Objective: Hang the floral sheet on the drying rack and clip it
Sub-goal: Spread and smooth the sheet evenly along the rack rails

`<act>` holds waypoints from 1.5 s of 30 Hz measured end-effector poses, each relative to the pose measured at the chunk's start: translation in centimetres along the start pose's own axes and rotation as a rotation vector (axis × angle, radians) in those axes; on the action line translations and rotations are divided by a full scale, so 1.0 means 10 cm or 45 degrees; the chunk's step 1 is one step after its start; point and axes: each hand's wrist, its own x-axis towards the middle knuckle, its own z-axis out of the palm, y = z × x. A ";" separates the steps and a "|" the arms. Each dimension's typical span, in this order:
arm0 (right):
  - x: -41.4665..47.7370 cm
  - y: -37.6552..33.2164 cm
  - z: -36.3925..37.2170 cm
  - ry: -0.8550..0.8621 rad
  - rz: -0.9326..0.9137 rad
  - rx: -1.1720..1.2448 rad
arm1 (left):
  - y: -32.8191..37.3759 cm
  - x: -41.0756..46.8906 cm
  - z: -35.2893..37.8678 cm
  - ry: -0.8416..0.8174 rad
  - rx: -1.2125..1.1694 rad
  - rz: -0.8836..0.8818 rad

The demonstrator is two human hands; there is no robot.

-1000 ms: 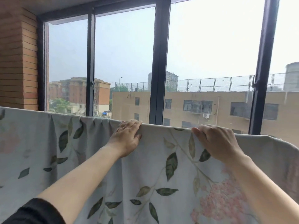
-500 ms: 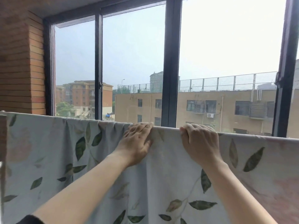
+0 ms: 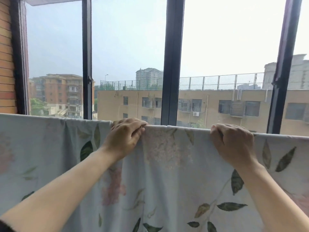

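Head view: floral sheet draped over the drying rack's top rail (rail hidden under the cloth), hanging in front of the window frame. Well apart along the fold, left hand and right hand each curl fingers over it and grip cloth, likely to pull the span flat. Gathers remain left of the left hand; no clips in sight.

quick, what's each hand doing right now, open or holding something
left hand: fingers curled over the top fold of the floral sheet, gripping it.
right hand: fingers curled over the same top fold, gripping it.
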 end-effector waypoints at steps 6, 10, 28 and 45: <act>0.11 -0.47 -0.05 -0.112 0.063 0.130 | -0.11 0.02 0.04 0.129 -0.157 0.009; 0.11 -0.89 0.09 -0.131 0.035 0.105 | -0.10 0.04 0.04 0.267 -0.255 -0.006; 0.08 -0.96 0.18 -0.079 0.110 0.071 | -0.52 -0.07 -0.20 0.155 -0.245 0.101; 0.16 -1.99 0.48 -0.015 -0.042 0.167 | -0.88 -0.19 -0.43 0.114 -0.061 0.101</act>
